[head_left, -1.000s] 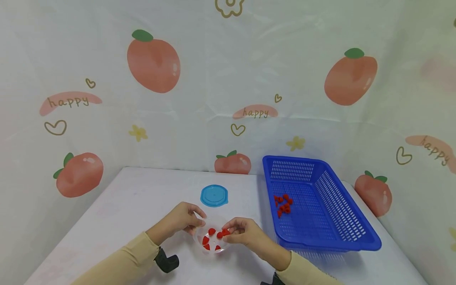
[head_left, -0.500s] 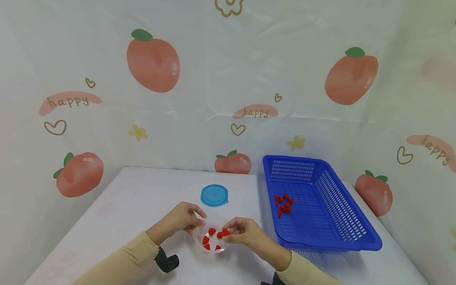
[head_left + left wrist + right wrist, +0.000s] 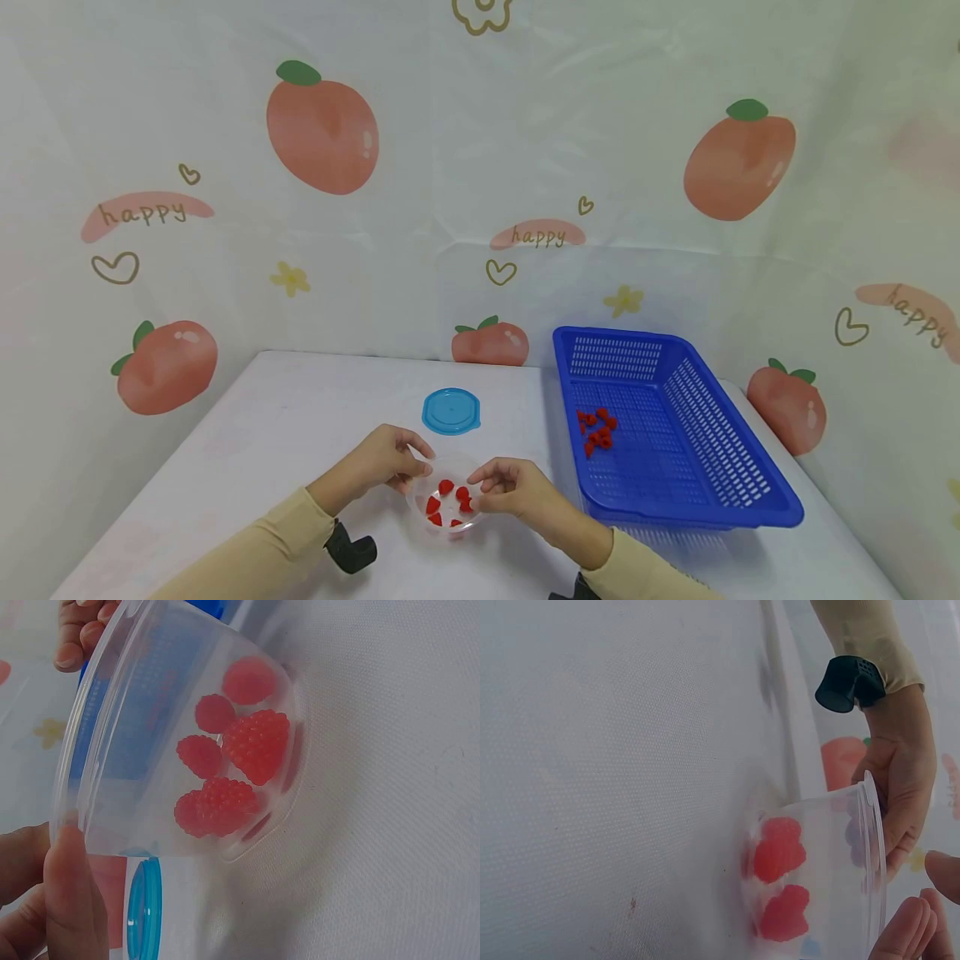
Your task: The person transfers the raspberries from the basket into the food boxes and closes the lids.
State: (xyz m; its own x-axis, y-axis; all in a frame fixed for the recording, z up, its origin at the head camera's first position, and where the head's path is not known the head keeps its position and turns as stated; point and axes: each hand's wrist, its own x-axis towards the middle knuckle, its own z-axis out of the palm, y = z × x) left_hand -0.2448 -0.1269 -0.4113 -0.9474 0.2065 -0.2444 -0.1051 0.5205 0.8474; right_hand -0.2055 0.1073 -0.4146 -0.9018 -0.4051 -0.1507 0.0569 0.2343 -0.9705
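Observation:
A clear plastic tub (image 3: 452, 468) stands on the white table, with several red raspberries (image 3: 256, 747) lying on its bottom. My left hand (image 3: 392, 458) pinches the tub's far left rim between thumb and fingers. At the opposite side, my right hand (image 3: 519, 490) hovers at the rim with thumb and fingers parted, nothing between them. In the right wrist view, the right fingertips (image 3: 904, 926) are just above the tub's opening, and the left hand (image 3: 900, 791) shows behind the rim.
A blue lid (image 3: 451, 412) lies flat behind the tub. To the right is a large blue slotted basket (image 3: 660, 442) with several raspberries (image 3: 600, 437) on its left side. A printed white cloth (image 3: 420, 208) hangs behind the table.
The right hand has let go of a raspberry, which dropped from its fingertips into the tub. The left hand and the tub have stayed in place.

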